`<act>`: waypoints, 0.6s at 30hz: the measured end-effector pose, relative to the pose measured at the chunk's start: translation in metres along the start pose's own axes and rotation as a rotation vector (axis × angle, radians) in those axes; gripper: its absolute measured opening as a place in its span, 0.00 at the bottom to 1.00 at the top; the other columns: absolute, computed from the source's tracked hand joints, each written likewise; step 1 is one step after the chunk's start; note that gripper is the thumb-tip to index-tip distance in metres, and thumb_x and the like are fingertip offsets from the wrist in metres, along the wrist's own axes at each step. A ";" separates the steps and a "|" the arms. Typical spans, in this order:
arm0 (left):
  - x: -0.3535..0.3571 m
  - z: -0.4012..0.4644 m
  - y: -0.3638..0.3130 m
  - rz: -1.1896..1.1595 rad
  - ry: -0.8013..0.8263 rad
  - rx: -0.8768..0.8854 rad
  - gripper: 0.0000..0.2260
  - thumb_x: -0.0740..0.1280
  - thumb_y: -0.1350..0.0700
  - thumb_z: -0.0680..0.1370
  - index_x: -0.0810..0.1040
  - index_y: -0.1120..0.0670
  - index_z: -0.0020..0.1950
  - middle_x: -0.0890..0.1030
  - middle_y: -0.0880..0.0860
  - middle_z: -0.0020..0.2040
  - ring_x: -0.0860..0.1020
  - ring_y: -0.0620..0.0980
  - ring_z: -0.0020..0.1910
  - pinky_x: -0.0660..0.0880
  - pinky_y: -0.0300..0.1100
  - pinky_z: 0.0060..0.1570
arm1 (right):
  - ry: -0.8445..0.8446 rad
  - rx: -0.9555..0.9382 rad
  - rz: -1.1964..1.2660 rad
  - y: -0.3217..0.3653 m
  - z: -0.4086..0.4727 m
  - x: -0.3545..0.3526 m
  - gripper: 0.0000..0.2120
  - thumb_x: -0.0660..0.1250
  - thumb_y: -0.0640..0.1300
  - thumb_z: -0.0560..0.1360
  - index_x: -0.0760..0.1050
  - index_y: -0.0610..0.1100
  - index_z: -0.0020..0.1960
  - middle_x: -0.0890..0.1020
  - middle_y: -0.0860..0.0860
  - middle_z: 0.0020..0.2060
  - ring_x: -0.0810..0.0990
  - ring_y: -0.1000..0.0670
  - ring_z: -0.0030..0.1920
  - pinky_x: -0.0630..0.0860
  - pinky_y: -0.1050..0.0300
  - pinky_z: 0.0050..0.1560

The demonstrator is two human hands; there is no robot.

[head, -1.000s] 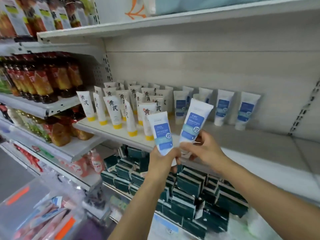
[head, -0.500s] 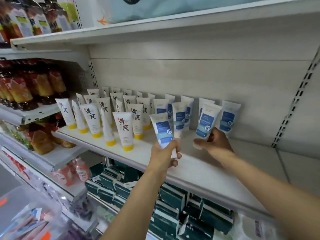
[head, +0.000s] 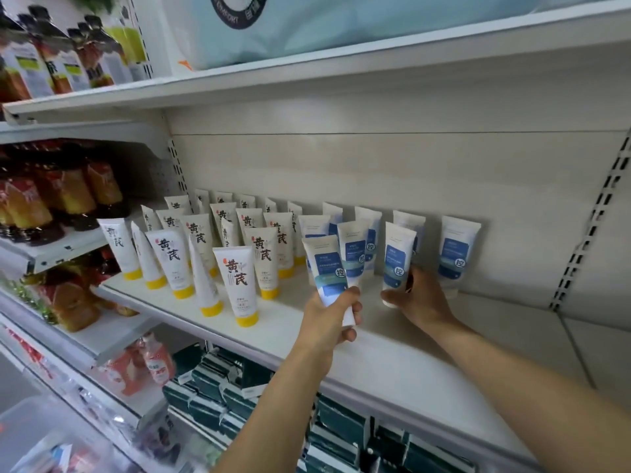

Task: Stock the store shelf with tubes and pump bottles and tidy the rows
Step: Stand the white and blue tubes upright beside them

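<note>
Both my bare forearms reach up from the lower frame toward its middle, my left hand (head: pixel 329 317) curled tight in a grip, my right hand (head: pixel 418 298) just right of it, fingers and thumb pinching.

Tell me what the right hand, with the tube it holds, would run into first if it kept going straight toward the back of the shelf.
Probably the blue-label tube standing right behind the held tube in the right hand; depth is hard to judge.

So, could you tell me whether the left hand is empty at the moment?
No, the left hand grips a blue-labelled tube near its cap end.
</note>
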State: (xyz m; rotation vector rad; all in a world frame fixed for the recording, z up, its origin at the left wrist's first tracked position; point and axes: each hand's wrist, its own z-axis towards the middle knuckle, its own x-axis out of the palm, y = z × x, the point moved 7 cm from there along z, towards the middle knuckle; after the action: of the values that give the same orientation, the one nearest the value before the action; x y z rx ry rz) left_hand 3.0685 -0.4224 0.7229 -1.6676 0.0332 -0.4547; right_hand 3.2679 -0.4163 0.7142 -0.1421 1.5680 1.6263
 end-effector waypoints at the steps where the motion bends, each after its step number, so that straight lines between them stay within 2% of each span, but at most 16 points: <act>1: -0.001 0.001 0.001 -0.001 -0.003 -0.001 0.11 0.69 0.58 0.76 0.76 0.57 0.57 0.78 0.54 0.35 0.74 0.48 0.31 0.68 0.39 0.26 | 0.006 -0.001 -0.003 0.002 -0.001 0.001 0.27 0.77 0.51 0.65 0.72 0.48 0.61 0.81 0.52 0.53 0.81 0.48 0.52 0.79 0.46 0.53; 9: 0.002 0.002 0.007 -0.003 0.014 -0.026 0.14 0.69 0.58 0.77 0.75 0.58 0.61 0.79 0.55 0.38 0.76 0.48 0.32 0.70 0.40 0.26 | 0.042 0.019 0.008 0.006 -0.003 0.001 0.28 0.77 0.46 0.66 0.70 0.46 0.62 0.80 0.51 0.54 0.80 0.48 0.53 0.77 0.50 0.53; 13: 0.002 0.004 0.010 -0.012 0.025 -0.034 0.13 0.68 0.55 0.78 0.74 0.56 0.62 0.79 0.57 0.40 0.77 0.49 0.34 0.72 0.41 0.28 | 0.042 0.030 0.061 0.004 -0.007 -0.009 0.25 0.77 0.42 0.67 0.66 0.45 0.57 0.74 0.54 0.46 0.74 0.52 0.47 0.69 0.56 0.48; 16: 0.007 0.005 0.012 -0.037 0.037 -0.049 0.13 0.65 0.51 0.80 0.74 0.55 0.62 0.80 0.56 0.41 0.78 0.49 0.35 0.73 0.41 0.29 | 0.000 0.043 0.046 -0.001 -0.011 -0.022 0.22 0.76 0.43 0.69 0.64 0.43 0.53 0.73 0.48 0.47 0.73 0.49 0.47 0.67 0.56 0.46; 18: 0.011 0.005 0.012 -0.045 0.033 -0.057 0.14 0.65 0.48 0.79 0.75 0.54 0.61 0.80 0.55 0.41 0.78 0.50 0.38 0.74 0.42 0.30 | 0.000 0.060 0.068 -0.002 -0.015 -0.030 0.17 0.73 0.45 0.72 0.66 0.42 0.50 0.74 0.46 0.44 0.74 0.47 0.43 0.68 0.55 0.44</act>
State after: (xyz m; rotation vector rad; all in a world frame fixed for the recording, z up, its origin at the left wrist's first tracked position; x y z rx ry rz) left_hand 3.0833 -0.4229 0.7142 -1.7192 0.0328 -0.5196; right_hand 3.2814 -0.4441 0.7275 -0.0575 1.6358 1.6294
